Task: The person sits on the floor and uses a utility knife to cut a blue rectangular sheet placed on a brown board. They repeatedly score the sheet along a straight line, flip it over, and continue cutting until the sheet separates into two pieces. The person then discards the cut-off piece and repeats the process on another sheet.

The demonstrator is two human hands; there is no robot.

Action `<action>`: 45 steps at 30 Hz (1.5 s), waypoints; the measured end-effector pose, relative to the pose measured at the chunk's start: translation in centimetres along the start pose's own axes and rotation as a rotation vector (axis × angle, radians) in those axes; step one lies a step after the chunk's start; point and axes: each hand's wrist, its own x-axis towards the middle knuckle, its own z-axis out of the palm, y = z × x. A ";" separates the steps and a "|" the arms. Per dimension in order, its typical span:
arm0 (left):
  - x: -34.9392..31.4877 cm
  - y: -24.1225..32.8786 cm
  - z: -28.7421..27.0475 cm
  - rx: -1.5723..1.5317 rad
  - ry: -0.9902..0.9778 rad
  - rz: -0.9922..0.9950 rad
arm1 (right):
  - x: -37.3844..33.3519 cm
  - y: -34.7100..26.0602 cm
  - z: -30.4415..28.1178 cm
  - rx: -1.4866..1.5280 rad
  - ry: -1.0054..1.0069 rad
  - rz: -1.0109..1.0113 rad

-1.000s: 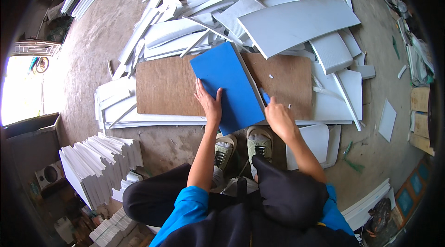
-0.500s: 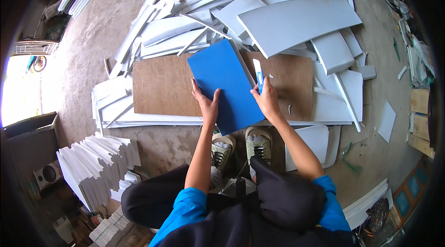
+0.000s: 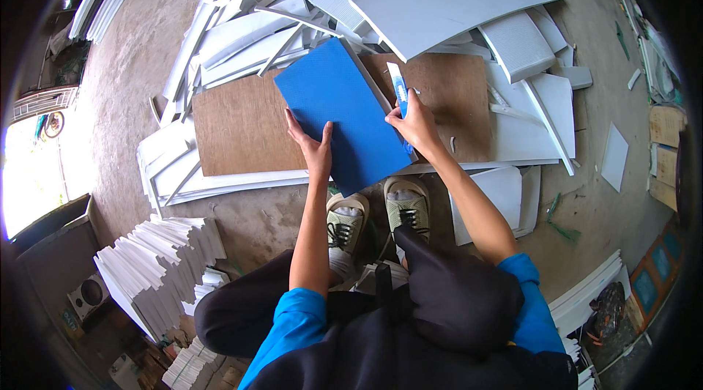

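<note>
A blue rectangular board (image 3: 344, 115) lies tilted across the brown wooden board (image 3: 242, 126), its near corner reaching over my shoes. Along its left edge rests my left hand (image 3: 313, 147), thumb spread over the blue face and fingers at the side. My right hand (image 3: 415, 124) is closed round a blue-and-white utility knife (image 3: 399, 90), with the pale blade end pointing away from me. The right fingers are close to the blue board's right edge; whether they touch it I cannot tell.
Beyond the wooden board a heap of white foam offcuts (image 3: 285, 24) spreads, a large curved white panel (image 3: 454, 2) on top. Stacked white sheets (image 3: 161, 262) stand at the lower left. My shoes (image 3: 346, 225) are just below the blue board. Wooden crates (image 3: 665, 148) stand at the far right.
The whole view has shifted, so the board and heap appear higher and slightly left. My left hand still rests on the blue board, and my right hand still holds the knife.
</note>
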 end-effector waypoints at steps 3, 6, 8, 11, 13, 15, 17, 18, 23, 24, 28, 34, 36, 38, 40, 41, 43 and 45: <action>0.0 0.0 -0.1 0.005 0.001 0.002 | 0.0 -0.3 -0.3 0.016 -0.038 0.054; 0.0 0.1 0.0 -0.002 -0.003 -0.006 | 0.1 0.2 0.1 0.016 -0.010 0.022; 0.0 0.2 0.0 -0.009 -0.005 -0.005 | 0.2 0.6 0.3 0.017 0.010 -0.014; -0.1 0.5 0.1 -0.116 0.019 0.010 | 0.2 0.7 0.4 0.032 0.004 -0.033; -0.1 0.6 0.1 -0.078 0.019 0.015 | 0.1 0.6 0.3 0.031 0.002 -0.039; -0.1 0.7 0.1 -0.053 0.016 0.019 | 0.1 0.6 0.4 0.014 0.015 -0.050; 0.0 0.8 0.0 -0.043 0.011 0.026 | 0.2 0.7 0.6 -0.017 0.022 -0.085; -0.1 0.8 0.0 -0.043 0.002 0.026 | 0.2 0.7 0.6 -0.033 0.026 -0.102; 0.1 1.5 -0.3 0.281 -0.050 0.010 | 1.1 0.0 0.4 -0.177 0.000 -0.036; 0.4 1.8 0.2 0.373 -0.002 0.038 | 1.6 0.1 0.3 -0.234 0.016 -0.008; 4.1 4.4 1.9 0.592 0.064 0.195 | 2.3 -0.8 0.5 -0.364 0.026 -0.137; 9.8 5.1 6.1 0.804 -0.086 0.179 | 2.6 0.2 1.7 -0.373 0.051 -0.205; 10.3 4.4 6.6 0.820 -0.087 0.147 | 3.0 0.1 1.7 -0.318 -0.010 -0.106; 10.1 4.3 7.1 0.808 -0.055 0.184 | 2.9 0.9 1.7 -0.285 -0.027 -0.075; 10.2 4.3 7.4 0.796 -0.040 0.198 | 2.9 1.4 1.8 -0.270 0.005 -0.135; 10.2 4.2 7.4 0.791 -0.025 0.208 | 3.0 1.5 1.8 -0.257 0.007 -0.131; 10.2 4.2 7.4 0.776 0.001 0.230 | 3.0 1.4 1.8 -0.234 0.015 -0.122; 10.2 4.3 7.2 0.765 0.001 0.213 | 2.9 0.9 1.7 -0.230 0.014 -0.124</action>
